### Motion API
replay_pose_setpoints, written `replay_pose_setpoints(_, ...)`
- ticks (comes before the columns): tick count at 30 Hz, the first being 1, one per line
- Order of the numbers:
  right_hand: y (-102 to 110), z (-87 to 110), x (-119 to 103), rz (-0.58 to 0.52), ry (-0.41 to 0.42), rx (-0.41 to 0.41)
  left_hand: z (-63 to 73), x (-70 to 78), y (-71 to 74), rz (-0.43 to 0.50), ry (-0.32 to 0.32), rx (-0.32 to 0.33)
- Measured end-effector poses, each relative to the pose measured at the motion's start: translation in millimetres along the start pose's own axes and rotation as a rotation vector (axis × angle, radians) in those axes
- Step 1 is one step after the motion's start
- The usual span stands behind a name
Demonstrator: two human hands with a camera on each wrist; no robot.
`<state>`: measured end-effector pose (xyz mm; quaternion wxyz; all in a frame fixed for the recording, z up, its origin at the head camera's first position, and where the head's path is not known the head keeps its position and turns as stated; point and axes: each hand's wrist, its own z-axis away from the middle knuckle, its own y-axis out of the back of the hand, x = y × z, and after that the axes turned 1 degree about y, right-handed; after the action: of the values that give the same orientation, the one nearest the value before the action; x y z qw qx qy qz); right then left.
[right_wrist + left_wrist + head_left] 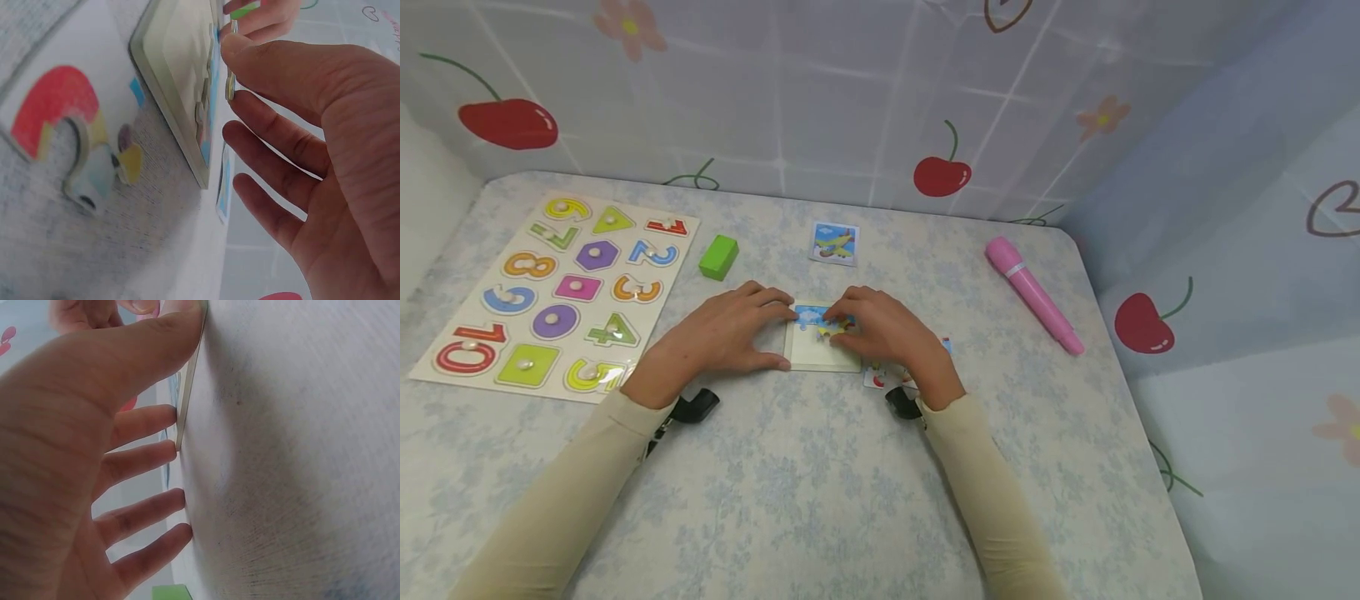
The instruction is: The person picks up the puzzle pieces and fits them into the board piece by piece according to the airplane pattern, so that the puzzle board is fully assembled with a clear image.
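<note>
A small pale puzzle tray [822,358] lies on the table, with blue jigsaw pieces [808,313] along its far side. My left hand [726,329] rests against the tray's left edge, fingers mostly straight and thumb by the near corner. Over the tray, my right hand [886,329] pinches a thin puzzle piece [230,86] between thumb and index finger, raised above the tray in the right wrist view. The other right fingers are spread. Partly under the right wrist lie loose puzzle pieces [875,375], one of them with a red arch [65,94].
Beyond the tray lies an airplane picture card [834,243]. A green block [718,257] sits behind my left hand. The number-and-shape board [568,308] occupies the left side. To the right is a pink microphone-shaped toy [1037,300]. Patterned curtains [850,100] border the table.
</note>
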<state>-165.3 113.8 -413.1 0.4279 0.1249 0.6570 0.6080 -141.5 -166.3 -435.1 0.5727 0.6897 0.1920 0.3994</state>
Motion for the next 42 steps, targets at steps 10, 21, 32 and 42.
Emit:
replay_pose_setpoints(10, -9.1, -5.8, -5.1, 0.048, 0.049, 0.011, 0.2, -0.4, -0.7, 0.004, -0.004, 0.007)
replay_pose_setpoints(21, -15.7, -11.9, -12.9, 0.157, 0.099, 0.037, -0.1, -1.3, -0.7, -0.007, -0.007, 0.006)
replay_pose_setpoints(32, -22.6, -15.3, -19.2, 0.126, 0.086, 0.041, 0.0, -1.5, -1.8, -0.001, -0.002, 0.007)
replay_pose_setpoints(42, -26.0, -17.3, -20.9, 0.136, 0.101, 0.071, 0.4, -1.1, -0.7, -0.004, -0.002, 0.006)
